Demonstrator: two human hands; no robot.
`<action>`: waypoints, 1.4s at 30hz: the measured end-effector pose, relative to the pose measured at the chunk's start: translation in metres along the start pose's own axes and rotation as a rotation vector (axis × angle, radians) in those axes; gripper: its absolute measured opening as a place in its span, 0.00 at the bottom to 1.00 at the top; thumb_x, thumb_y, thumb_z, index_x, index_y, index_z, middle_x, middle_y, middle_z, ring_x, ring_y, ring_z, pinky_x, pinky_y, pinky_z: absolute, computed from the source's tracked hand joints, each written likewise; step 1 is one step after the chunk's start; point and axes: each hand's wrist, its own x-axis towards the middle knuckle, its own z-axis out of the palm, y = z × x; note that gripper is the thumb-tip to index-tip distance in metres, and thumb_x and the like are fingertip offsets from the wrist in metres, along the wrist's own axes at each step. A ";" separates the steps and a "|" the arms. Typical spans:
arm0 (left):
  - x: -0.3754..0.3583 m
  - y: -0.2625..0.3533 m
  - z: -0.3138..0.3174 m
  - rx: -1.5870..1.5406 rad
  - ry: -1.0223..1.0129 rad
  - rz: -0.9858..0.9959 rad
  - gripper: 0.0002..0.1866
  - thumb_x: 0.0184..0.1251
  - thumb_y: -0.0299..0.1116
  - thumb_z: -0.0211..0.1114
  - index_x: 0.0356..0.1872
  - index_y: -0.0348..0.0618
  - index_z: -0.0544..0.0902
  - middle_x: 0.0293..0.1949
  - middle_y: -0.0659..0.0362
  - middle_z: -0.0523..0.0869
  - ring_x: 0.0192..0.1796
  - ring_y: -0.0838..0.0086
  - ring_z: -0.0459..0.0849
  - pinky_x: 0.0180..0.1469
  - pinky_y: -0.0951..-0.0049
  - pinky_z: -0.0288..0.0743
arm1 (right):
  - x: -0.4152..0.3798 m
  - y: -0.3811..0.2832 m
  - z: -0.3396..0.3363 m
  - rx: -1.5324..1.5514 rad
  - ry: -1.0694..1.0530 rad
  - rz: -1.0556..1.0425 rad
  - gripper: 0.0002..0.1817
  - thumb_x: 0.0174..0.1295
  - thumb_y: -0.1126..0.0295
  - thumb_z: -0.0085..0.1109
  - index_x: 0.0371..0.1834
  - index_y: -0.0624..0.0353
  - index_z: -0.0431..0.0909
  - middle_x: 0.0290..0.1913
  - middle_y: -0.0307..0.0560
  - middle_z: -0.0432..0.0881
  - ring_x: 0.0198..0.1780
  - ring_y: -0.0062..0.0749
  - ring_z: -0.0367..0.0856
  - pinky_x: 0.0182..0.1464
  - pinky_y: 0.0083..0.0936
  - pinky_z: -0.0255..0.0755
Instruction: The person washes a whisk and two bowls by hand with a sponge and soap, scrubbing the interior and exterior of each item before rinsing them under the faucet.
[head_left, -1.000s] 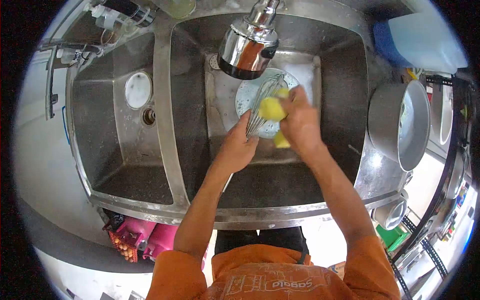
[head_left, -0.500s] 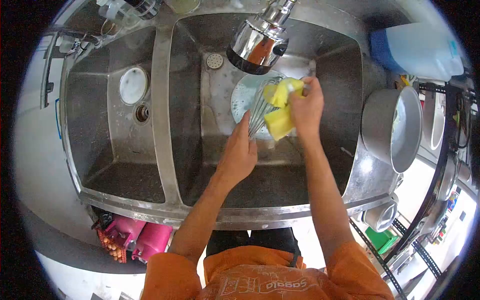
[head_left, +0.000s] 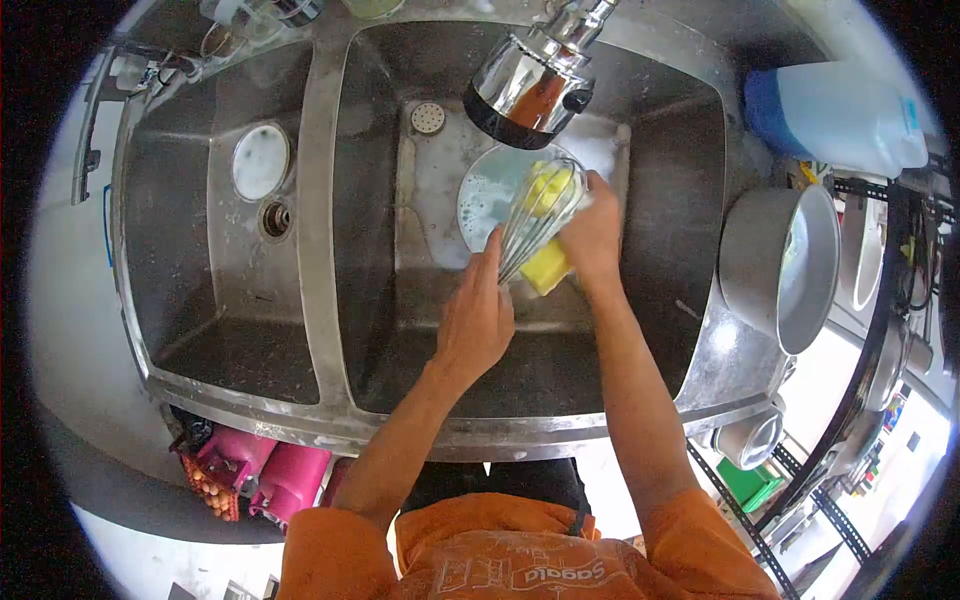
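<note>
My left hand (head_left: pixel 476 315) grips a wire whisk (head_left: pixel 528 225) low down, near where its wires gather, and the handle is hidden. The whisk's loops point up and to the right. My right hand (head_left: pixel 592 232) is closed on a yellow sponge or cloth (head_left: pixel 546 268), pressed against the far side of the wires. Part of the yellow piece shows through the loops and part hangs below. Beneath the whisk a round dish with soapy water (head_left: pixel 483 195) sits in the large sink basin (head_left: pixel 425 255).
A chrome faucet head (head_left: pixel 530 85) hangs just above my hands. A divider (head_left: pixel 325 220) separates the smaller left basin, which holds a round white foamy dish (head_left: pixel 261 163) beside a drain (head_left: pixel 276 219). A large metal pot (head_left: pixel 765 262) and a blue-white jug (head_left: pixel 835 120) stand right.
My right hand has moved slightly left and down with the yellow piece, from in front of the whisk to behind its wires. The whisk's loops show more fully now.
</note>
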 end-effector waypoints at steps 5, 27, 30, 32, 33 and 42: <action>-0.002 -0.002 -0.005 0.036 -0.030 -0.050 0.38 0.58 0.19 0.53 0.71 0.41 0.51 0.53 0.38 0.72 0.47 0.43 0.79 0.46 0.51 0.75 | -0.021 -0.010 0.005 -0.169 0.011 -0.149 0.20 0.47 0.81 0.59 0.46 0.66 0.72 0.36 0.64 0.81 0.40 0.60 0.81 0.42 0.45 0.74; 0.008 0.003 -0.017 0.021 -0.004 0.082 0.36 0.56 0.24 0.57 0.68 0.40 0.55 0.56 0.38 0.74 0.49 0.43 0.79 0.49 0.51 0.74 | -0.047 -0.028 0.014 0.812 -0.135 0.524 0.21 0.58 0.76 0.54 0.56 0.61 0.66 0.45 0.47 0.76 0.44 0.32 0.78 0.42 0.32 0.76; 0.006 -0.012 -0.014 -0.023 -0.013 0.013 0.38 0.54 0.24 0.60 0.69 0.40 0.55 0.56 0.38 0.74 0.51 0.43 0.78 0.51 0.51 0.73 | -0.063 -0.035 0.019 0.790 -0.239 0.577 0.20 0.59 0.75 0.53 0.56 0.62 0.66 0.45 0.46 0.77 0.45 0.32 0.78 0.44 0.31 0.75; 0.004 -0.011 -0.015 -0.024 -0.052 0.013 0.39 0.53 0.22 0.60 0.68 0.41 0.55 0.57 0.40 0.72 0.53 0.43 0.76 0.52 0.52 0.72 | -0.074 -0.034 0.016 0.780 -0.239 0.523 0.21 0.59 0.74 0.53 0.57 0.64 0.66 0.45 0.47 0.77 0.45 0.30 0.78 0.45 0.30 0.75; 0.004 -0.009 -0.017 -0.045 -0.038 0.070 0.38 0.53 0.21 0.59 0.68 0.41 0.55 0.57 0.40 0.71 0.54 0.43 0.76 0.53 0.52 0.72 | -0.075 -0.029 0.012 0.710 -0.251 0.311 0.21 0.58 0.76 0.55 0.55 0.64 0.65 0.46 0.47 0.75 0.45 0.30 0.77 0.47 0.28 0.74; 0.003 0.010 -0.018 -0.114 -0.132 0.020 0.37 0.49 0.14 0.58 0.65 0.38 0.58 0.53 0.41 0.70 0.55 0.42 0.73 0.54 0.50 0.69 | -0.078 -0.019 -0.017 0.301 0.325 -0.208 0.26 0.50 0.78 0.64 0.52 0.61 0.65 0.48 0.47 0.72 0.50 0.29 0.73 0.45 0.24 0.72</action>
